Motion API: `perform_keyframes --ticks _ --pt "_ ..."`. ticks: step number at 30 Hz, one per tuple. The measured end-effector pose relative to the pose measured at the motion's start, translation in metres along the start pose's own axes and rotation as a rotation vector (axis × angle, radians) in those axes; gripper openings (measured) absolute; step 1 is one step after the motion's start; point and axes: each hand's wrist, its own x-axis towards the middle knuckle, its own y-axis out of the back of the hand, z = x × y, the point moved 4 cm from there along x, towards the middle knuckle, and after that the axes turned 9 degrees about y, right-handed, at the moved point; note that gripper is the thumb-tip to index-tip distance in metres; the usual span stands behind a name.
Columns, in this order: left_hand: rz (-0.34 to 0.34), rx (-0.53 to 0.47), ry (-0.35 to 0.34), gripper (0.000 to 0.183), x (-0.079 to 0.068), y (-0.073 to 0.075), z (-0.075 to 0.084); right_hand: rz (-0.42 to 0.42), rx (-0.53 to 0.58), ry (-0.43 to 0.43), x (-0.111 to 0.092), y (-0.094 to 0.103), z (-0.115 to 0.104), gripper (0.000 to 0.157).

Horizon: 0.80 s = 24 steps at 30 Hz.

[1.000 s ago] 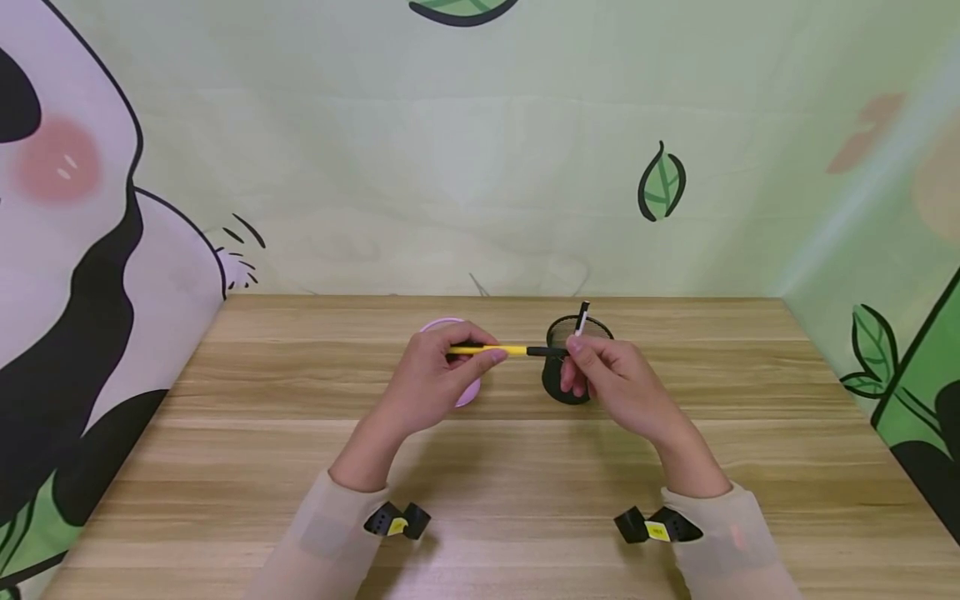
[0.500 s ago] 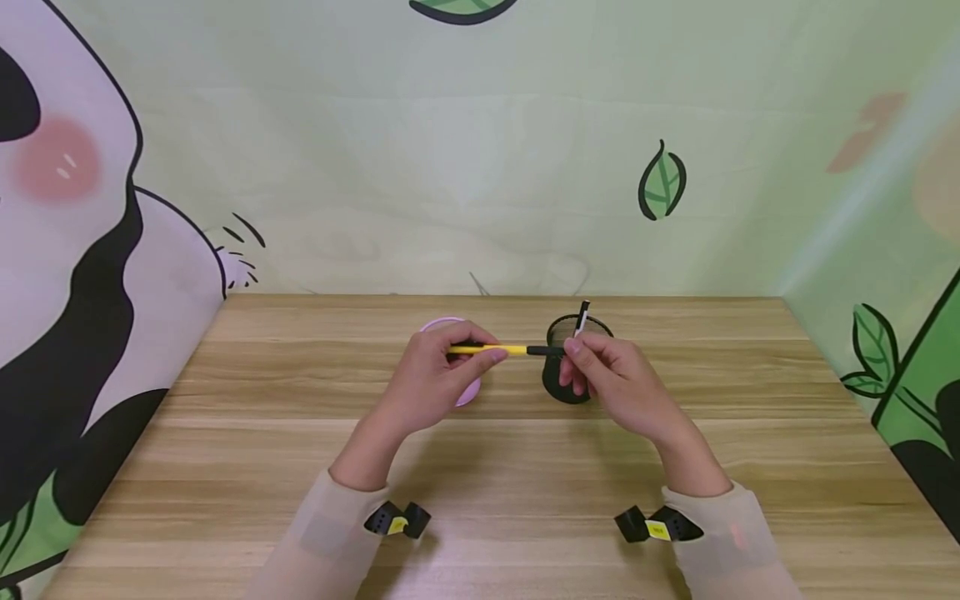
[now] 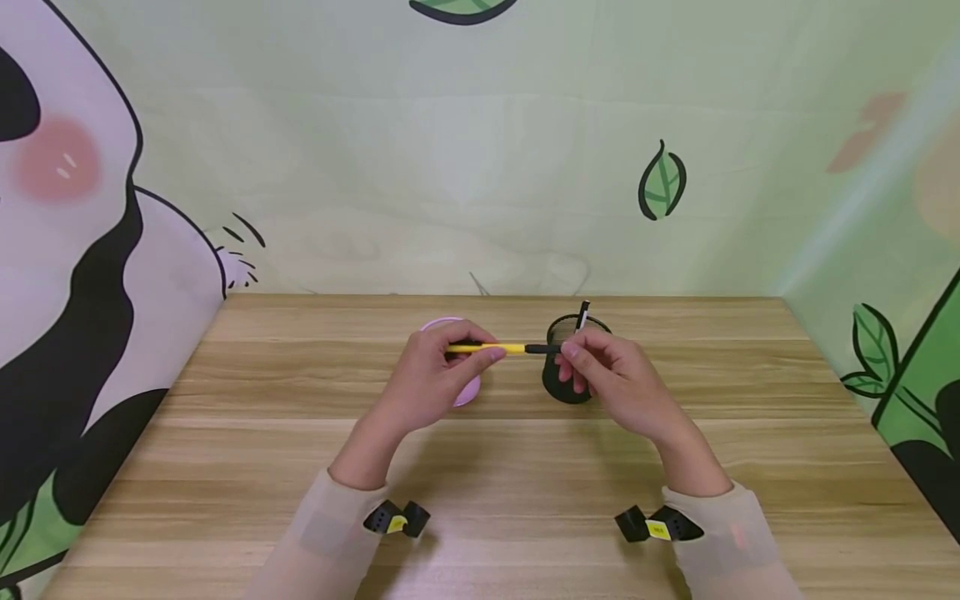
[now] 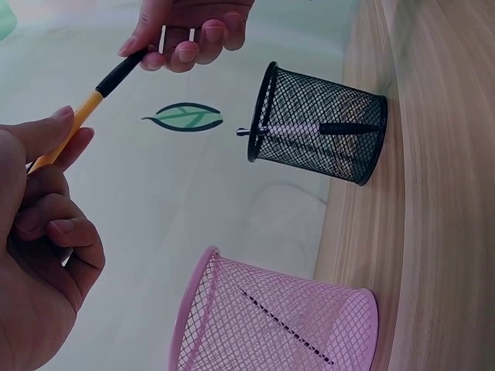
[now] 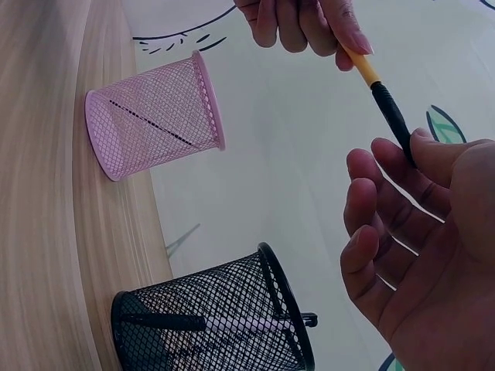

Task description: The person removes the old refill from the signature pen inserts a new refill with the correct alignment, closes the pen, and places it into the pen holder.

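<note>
A yellow pen [image 3: 512,348] with a black grip section lies level between both hands, held above the table. My left hand [image 3: 431,379] pinches its yellow barrel between thumb and fingers. At the black end, the thumb and index finger of my right hand [image 3: 618,383] pinch the tip, the other fingers loosely bent. Behind the right hand stands a black mesh pen holder [image 3: 564,385], partly covered in the head view. Inside it leans a white and black pen [image 4: 302,129]. A pink mesh pen holder [image 5: 151,116] stands behind the left hand, mostly hidden in the head view.
The wooden table [image 3: 510,500] reaches back to a pale green backdrop [image 3: 465,167] printed with leaves and a panda. Both pen holders stand upright near the table's back edge, a gap between them. Each sleeve carries a small black wrist camera [image 3: 397,520].
My right fingertips have shifted very slightly left along with the pen's black end. Both hands keep their pinch, and the pen holders have stayed in place.
</note>
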Motion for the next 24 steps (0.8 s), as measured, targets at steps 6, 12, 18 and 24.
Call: perform_keyframes --ticks 6,12,18,24 --pt "0.0 -0.006 0.009 0.009 0.0002 0.0006 -0.0002 0.001 -0.009 0.001 -0.0001 0.001 0.0003 0.017" --pt "-0.001 -0.01 0.01 0.008 0.0008 0.0009 -0.0017 0.004 -0.024 -0.001 -0.0006 0.0016 -0.0001 0.014" --pt "-0.002 -0.011 0.015 0.008 0.0012 0.0004 -0.0037 0.004 -0.027 -0.008 -0.001 0.0016 0.0003 0.012" --pt "-0.006 -0.02 0.021 0.008 0.0015 0.0001 -0.0058 0.008 -0.031 -0.014 -0.0007 0.0017 0.0007 0.01"
